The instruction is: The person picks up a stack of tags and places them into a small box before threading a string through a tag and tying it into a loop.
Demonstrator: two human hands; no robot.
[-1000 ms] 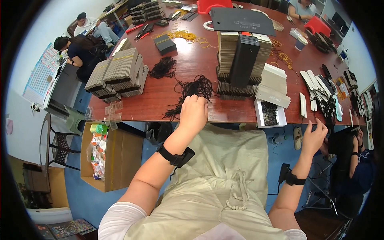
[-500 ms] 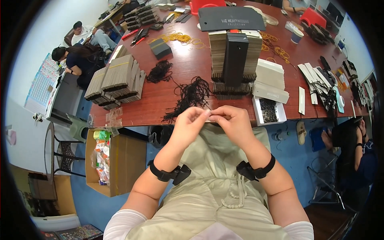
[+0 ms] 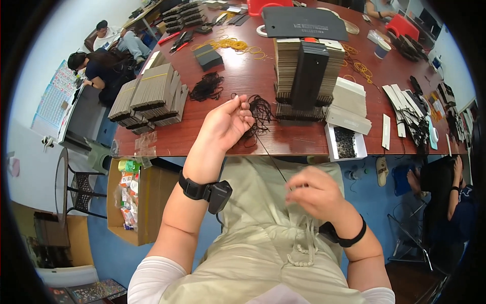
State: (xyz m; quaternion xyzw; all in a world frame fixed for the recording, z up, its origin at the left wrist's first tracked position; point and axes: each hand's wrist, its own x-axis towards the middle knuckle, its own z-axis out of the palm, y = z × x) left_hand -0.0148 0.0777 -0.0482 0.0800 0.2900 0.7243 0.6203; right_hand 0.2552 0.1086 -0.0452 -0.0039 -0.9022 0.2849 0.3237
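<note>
My left hand (image 3: pixel 230 121) is raised over the table's near edge with its fingers curled in, beside a loose heap of black cords (image 3: pixel 261 114). A bit of dark strand shows by its fingertips, but what they hold is hidden. Lower and to the right, over my lap, my right hand (image 3: pixel 316 192) is somewhat blurred, its fingers closed on the end of a black cord (image 3: pixel 271 158). That cord runs taut and slanting from the heap beside my left hand down to the right fingers.
Stacks of grey-brown cards (image 3: pixel 154 93) stand on the left; a tall card stack (image 3: pixel 331 66) with black tags rises ahead. Right of it sits a white box (image 3: pixel 331 139) of small dark pieces. White tags (image 3: pixel 397 101) lie farther right. A carton (image 3: pixel 157 202) stands below the table's left edge.
My hands were together at the table edge and have parted. The left went up toward the cords; the right came down and right, drawing out a black cord.
</note>
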